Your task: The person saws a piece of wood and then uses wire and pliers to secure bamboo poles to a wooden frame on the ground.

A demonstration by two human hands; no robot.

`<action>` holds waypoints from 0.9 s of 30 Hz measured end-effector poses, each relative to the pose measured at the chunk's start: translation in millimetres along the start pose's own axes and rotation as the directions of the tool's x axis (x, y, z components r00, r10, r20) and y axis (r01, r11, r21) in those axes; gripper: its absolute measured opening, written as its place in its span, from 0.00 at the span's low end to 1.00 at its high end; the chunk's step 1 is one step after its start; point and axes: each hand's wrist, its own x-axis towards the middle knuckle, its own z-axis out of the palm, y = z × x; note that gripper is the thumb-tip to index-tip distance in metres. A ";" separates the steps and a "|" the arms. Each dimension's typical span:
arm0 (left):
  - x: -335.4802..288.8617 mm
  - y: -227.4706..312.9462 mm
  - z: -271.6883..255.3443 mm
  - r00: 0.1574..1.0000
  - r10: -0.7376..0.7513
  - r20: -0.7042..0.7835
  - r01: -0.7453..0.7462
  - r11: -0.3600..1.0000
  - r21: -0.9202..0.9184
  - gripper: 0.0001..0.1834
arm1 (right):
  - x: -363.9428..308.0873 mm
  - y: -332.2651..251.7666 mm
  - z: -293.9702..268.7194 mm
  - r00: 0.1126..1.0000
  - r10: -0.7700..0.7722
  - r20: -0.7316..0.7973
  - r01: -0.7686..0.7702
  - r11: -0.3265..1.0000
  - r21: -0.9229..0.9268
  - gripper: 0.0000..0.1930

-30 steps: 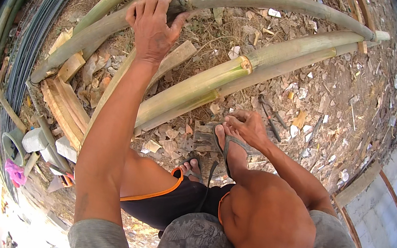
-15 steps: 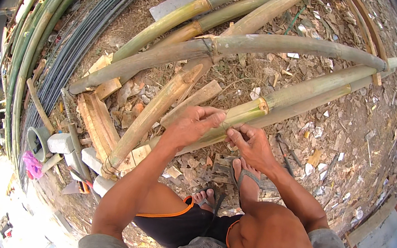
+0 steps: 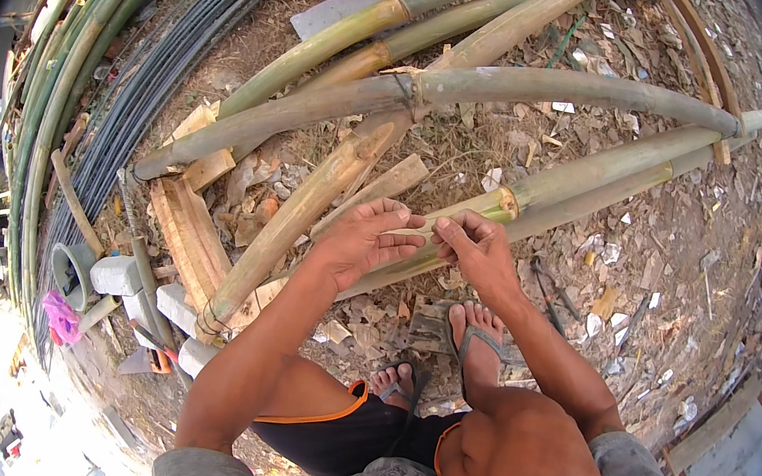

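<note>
My left hand [image 3: 371,240] hovers over a green bamboo pole with its palm partly turned up and its fingers apart, holding nothing that I can see. Close beside it, the thumb and forefinger of my right hand [image 3: 483,254] press together in a pinch. Whatever is between them is too small to make out. Behind both hands lies the bamboo pole [image 3: 601,176], with a cut, split end [image 3: 507,202] just above my right hand. A second pole [image 3: 587,207] runs alongside it.
A long grey bamboo pole [image 3: 322,100] crosses others beyond my hands. A dark tool with two long handles [image 3: 552,294] lies right of my feet. Bundled dark rods [image 3: 170,47], a grey bucket [image 3: 73,273], concrete blocks [image 3: 116,275] and a handsaw [image 3: 159,355] are at left.
My left hand has let go at the pole; its fingers have spread and its palm has turned up. My right hand has lifted slightly, still pinching.
</note>
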 end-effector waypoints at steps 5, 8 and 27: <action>6.8 -6.3 -2.5 0.993 0.101 0.056 -0.105 0.992 0.064 0.12 | 6.8 -0.5 1.6 0.993 -0.109 -0.035 0.103 0.984 -0.142 0.15; 7.9 -0.3 0.3 0.992 0.124 0.007 -0.124 0.988 0.087 0.12 | 5.1 -7.0 2.8 0.991 -0.131 0.018 0.132 0.986 -0.100 0.15; -0.3 -19.3 -2.9 0.953 0.302 0.027 -0.290 0.885 0.363 0.12 | -5.5 24.8 17.5 0.998 0.045 0.052 -0.050 0.993 0.106 0.14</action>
